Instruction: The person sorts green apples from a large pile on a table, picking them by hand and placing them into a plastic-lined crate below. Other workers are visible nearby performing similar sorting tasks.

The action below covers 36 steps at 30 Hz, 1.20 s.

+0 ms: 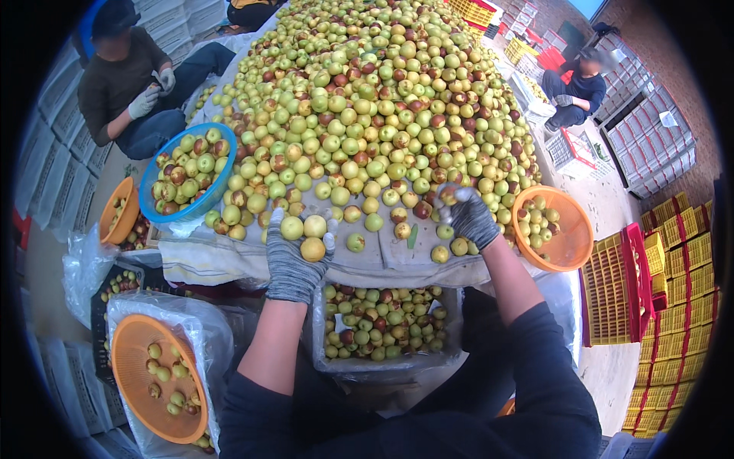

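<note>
My left hand (299, 258), in a grey knitted glove, is palm up and cups several yellow-green jujubes (313, 249). To its right, my gloved right hand (469, 215) has its thumb and fingers around a reddish-brown jujube (448, 195); motion blurs the fingertips. Both hands are above the near edge of a cloth-covered table (378, 255), where loose jujubes lie scattered. Behind them rises a large heap of green and brown-patched jujubes (367, 120). Below the table edge, between my legs, a plastic-lined crate (395, 370) holds many more.
A blue basket (227, 189) of jujubes stands left, an orange basket (576, 241) right. Another orange basket (132, 396) sits lower left on a plastic-wrapped crate. Gloved co-workers sit at left (129, 74) and far right (579, 86). Yellow crates (676, 344) are stacked at right.
</note>
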### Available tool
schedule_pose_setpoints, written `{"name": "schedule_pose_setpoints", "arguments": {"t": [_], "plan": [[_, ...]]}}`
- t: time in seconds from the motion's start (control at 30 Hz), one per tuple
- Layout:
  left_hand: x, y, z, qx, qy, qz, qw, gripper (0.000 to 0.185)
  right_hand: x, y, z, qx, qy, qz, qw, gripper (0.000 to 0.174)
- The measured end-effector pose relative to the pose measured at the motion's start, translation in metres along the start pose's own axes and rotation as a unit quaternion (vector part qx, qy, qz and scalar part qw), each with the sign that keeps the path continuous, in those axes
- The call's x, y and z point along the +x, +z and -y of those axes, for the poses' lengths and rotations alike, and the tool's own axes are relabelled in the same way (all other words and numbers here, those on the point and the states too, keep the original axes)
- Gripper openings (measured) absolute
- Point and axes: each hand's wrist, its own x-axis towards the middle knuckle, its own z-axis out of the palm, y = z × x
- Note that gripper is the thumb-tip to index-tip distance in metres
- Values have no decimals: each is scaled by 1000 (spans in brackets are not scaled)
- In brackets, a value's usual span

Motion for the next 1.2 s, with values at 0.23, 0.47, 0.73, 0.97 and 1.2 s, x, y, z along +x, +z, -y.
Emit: {"name": "schedule_pose_setpoints", "arguments": {"t": [0.23,0.47,0.73,0.97,1.2], "plan": [[10,-8,4,17,-12,27,999,58,6,-49,16,-364,-193,-348,842,15],[9,-10,5,5,-2,10,1000,58,3,-14,10,-650,-42,-208,729,38],[12,-11,6,14,-6,22,1000,57,7,-15,-13,-740,-89,-161,647,40],[9,-10,2,5,-7,19,1000,55,14,14,-26,-674,7,-44,738,46],[8,-14,-2,-9,-24,39,999,52,-29,-45,59,-754,61,-270,595,24]]}}
